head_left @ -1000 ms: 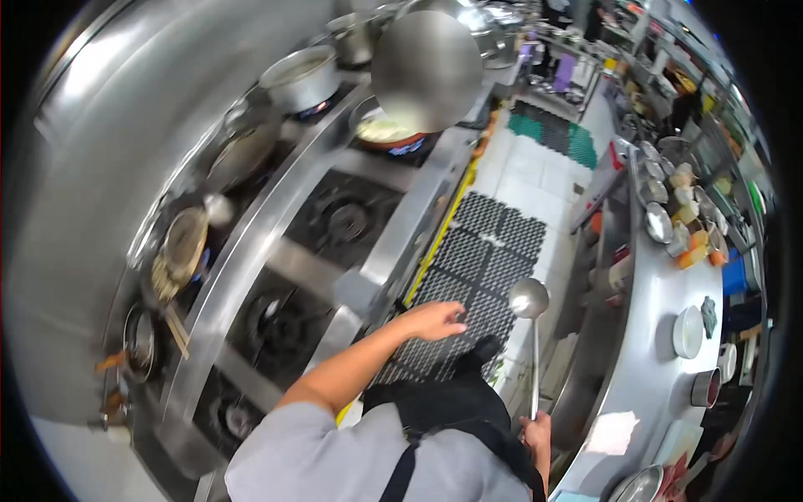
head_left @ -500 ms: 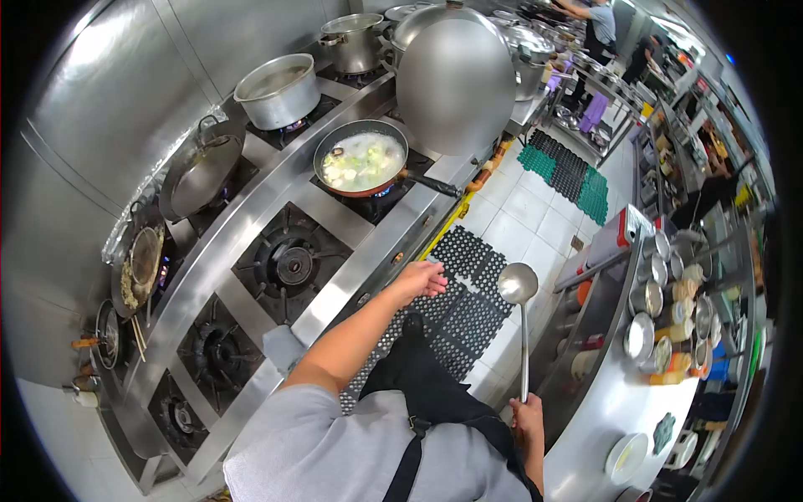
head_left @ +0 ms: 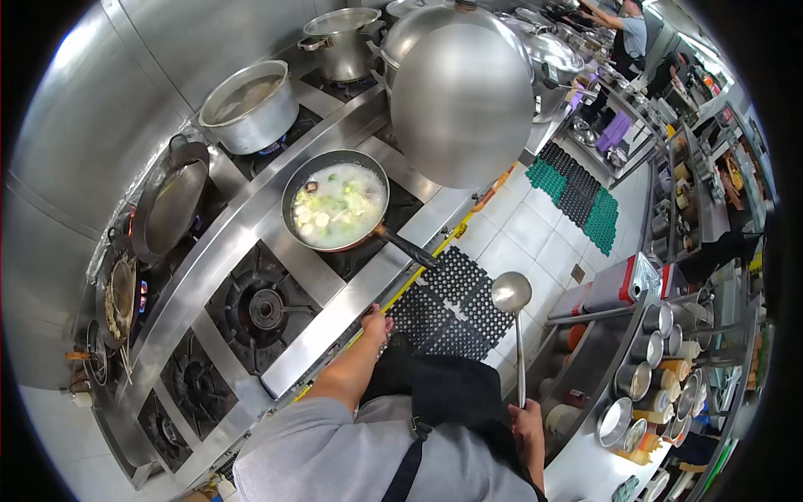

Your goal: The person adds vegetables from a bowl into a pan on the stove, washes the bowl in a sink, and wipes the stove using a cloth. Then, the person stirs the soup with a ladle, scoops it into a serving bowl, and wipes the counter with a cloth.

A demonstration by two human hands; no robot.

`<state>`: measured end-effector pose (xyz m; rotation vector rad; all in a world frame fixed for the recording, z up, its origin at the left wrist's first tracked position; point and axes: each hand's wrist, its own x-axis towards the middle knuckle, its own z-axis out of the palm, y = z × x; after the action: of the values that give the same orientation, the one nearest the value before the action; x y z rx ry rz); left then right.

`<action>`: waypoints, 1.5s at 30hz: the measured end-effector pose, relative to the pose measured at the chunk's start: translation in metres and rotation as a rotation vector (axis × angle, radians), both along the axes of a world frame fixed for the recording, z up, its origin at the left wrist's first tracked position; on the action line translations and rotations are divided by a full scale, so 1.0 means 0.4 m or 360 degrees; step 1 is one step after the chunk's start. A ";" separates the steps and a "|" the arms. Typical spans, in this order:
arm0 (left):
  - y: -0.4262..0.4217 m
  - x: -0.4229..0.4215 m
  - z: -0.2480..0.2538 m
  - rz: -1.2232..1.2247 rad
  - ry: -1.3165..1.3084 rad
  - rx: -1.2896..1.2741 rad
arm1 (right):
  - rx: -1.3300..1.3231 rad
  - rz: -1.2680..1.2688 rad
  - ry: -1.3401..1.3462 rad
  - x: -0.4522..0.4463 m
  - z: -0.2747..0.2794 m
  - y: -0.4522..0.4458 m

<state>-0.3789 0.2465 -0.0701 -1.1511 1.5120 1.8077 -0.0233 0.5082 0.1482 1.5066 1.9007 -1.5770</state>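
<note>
My right hand (head_left: 527,425) grips the handle of a long steel ladle (head_left: 512,293), whose bowl points up and away from me over the floor. At the stove's front edge is my left hand (head_left: 378,325), its fingers curled at a burner knob that they mostly hide. Ahead of it, a dark frying pan (head_left: 291,219) sits on a burner with its handle toward the aisle. Inside the pan is a pale, cloudy soup (head_left: 341,205) with pieces of vegetable and a mushroom-like brown piece.
A large pot (head_left: 251,113) and a taller pot (head_left: 341,50) stand on back burners. Woks (head_left: 171,205) line the left. A blurred round patch covers part of a big lidded pot (head_left: 456,38). Sauce containers (head_left: 661,393) crowd the right counter. Rubber mats (head_left: 443,309) lie underfoot; two people work far off.
My left hand has moved from above the floor mat back to the stove's front edge. The ladle stays in my right hand. My view has shifted; the flame beneath the pan no longer shows.
</note>
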 end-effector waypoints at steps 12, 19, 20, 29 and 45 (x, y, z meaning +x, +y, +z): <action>0.126 0.037 0.049 0.0391 0.0048 -0.0212 | -0.0012 0.0319 -0.0050 -0.160 0.036 0.395; 0.300 -0.061 0.555 0.0453 0.0712 0.1338 | 0.0050 0.0478 0.0091 -0.216 0.015 0.464; 0.297 -0.090 0.581 0.0500 0.0822 0.1319 | 0.0039 0.0502 0.0102 -0.216 -0.024 0.469; -0.009 -0.062 0.614 0.0023 0.0237 0.0891 | 0.0069 0.0467 0.0150 -0.231 -0.116 0.343; -0.418 -0.203 0.641 -0.1358 0.0176 0.0496 | 0.0594 0.0543 0.0418 -0.458 0.300 -0.255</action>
<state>-0.4601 0.0795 0.1864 -0.1826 1.3987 1.4235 -0.2066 0.4064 0.2683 1.0442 2.5531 -1.3721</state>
